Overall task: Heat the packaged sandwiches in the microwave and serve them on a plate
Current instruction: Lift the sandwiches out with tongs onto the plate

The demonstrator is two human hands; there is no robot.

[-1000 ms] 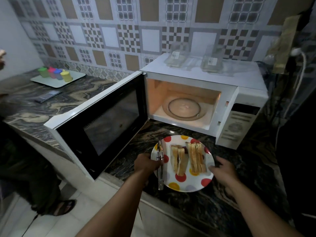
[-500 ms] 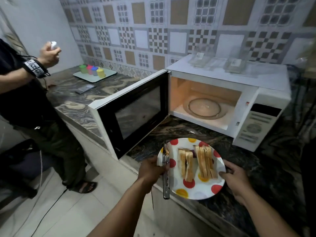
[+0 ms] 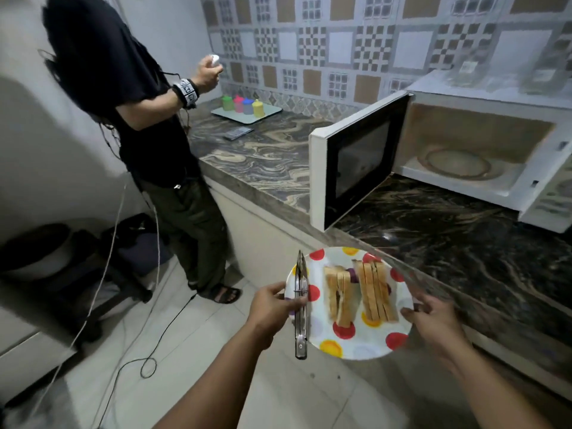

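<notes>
A white plate with coloured dots (image 3: 356, 342) is held in the air off the counter's front edge, over the floor. Two cut sandwiches stand on it: one (image 3: 339, 297) on the left, one (image 3: 376, 292) on the right. My left hand (image 3: 272, 308) grips the plate's left rim together with metal tongs (image 3: 301, 305) lying along it. My right hand (image 3: 433, 320) holds the plate's right rim. The white microwave (image 3: 483, 144) stands on the counter with its door (image 3: 353, 162) wide open and its glass turntable (image 3: 458, 164) bare.
A person in dark clothes (image 3: 148, 119) stands at left by the counter (image 3: 263, 156), a small white object in the raised hand. Cables (image 3: 148, 335) trail over the floor. A tray of coloured cups (image 3: 246, 108) and a dark flat device (image 3: 237, 133) lie at the back.
The plate with sandwiches and tongs has come off the counter and moved left, out over the floor. My view has swung left, bringing the standing person fully into sight.
</notes>
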